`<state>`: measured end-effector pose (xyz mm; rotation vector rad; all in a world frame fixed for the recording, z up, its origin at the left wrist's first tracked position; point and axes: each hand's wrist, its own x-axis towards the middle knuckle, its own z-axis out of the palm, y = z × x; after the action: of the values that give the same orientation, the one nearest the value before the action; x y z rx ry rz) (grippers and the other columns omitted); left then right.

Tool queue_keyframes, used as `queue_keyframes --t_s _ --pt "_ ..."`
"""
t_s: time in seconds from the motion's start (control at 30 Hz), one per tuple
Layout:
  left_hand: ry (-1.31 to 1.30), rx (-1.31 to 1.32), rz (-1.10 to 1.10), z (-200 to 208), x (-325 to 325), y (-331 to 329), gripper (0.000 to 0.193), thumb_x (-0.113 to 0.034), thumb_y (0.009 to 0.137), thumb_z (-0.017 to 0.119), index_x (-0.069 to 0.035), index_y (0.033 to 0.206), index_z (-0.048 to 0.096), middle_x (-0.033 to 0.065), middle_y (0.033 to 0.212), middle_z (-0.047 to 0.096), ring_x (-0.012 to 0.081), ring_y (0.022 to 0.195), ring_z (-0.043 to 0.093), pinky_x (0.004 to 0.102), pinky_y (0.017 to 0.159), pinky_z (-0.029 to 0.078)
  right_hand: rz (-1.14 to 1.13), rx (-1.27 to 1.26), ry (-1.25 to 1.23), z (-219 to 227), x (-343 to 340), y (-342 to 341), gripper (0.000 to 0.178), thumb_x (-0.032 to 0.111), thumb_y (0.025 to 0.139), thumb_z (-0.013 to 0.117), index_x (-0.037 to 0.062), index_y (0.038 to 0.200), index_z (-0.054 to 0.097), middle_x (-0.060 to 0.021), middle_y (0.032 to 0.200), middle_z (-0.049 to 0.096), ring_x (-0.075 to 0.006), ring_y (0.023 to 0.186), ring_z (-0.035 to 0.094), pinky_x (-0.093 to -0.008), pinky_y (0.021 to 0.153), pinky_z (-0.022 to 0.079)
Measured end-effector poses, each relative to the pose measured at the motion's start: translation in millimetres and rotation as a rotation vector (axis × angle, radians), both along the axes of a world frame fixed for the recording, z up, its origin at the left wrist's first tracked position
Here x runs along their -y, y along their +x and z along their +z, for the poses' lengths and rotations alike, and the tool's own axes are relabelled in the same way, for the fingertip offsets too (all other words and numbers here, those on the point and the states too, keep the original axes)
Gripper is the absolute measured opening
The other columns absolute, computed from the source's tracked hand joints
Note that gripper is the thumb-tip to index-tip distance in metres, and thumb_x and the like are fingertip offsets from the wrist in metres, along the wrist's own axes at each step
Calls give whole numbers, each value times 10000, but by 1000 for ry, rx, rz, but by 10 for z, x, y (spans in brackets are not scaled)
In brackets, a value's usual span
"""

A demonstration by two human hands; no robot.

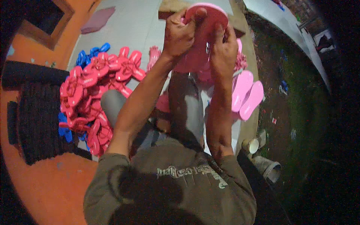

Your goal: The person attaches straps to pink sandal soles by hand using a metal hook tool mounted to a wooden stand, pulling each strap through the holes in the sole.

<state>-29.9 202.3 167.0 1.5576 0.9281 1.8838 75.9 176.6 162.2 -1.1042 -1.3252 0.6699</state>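
Note:
Both my hands grip a pink flip-flop sole (206, 45) held up in front of me, its rounded end at the top. My left hand (182, 35) is closed on its left edge, the thumb lying over the face of the sole. On the opposite edge my right hand (224, 45) pinches it with thumb and fingers. Whether a strap is fitted to it, I cannot make out. Beyond my left forearm lies a bundle of pinkish-red straps (153, 57), and more straps (240, 62) show beside my right hand. Two lighter pink soles (247, 93) lie right of my right forearm.
A heap of red flip-flops (88, 84) covers the floor at left, with blue flip-flops (92, 53) around it. Dark ridged material (41, 116) stands by the orange wall. A wooden board (168, 9) lies ahead; containers (268, 168) sit past the ledge at right.

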Motion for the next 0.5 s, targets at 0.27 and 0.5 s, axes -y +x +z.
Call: queue_keyframes --t_s 0.27,0.5 --pt "-84 63 -106 -206 682 17 498 -504 775 483 -19 869 546 72 809 559 167 730 534 295 666 422 173 104 55 -233 397 203 323 86 730 539 24 1045 508 -132 927 571 -239 848 556 -341 756 430" --pt "-111 -312 -28 -213 768 -40 238 -82 694 639 -25 916 574 98 848 544 235 756 547 284 670 427 269 -182 -104 -279 592 407 261 130 782 585 4 987 483 -97 917 564 -187 850 542 -276 762 421"
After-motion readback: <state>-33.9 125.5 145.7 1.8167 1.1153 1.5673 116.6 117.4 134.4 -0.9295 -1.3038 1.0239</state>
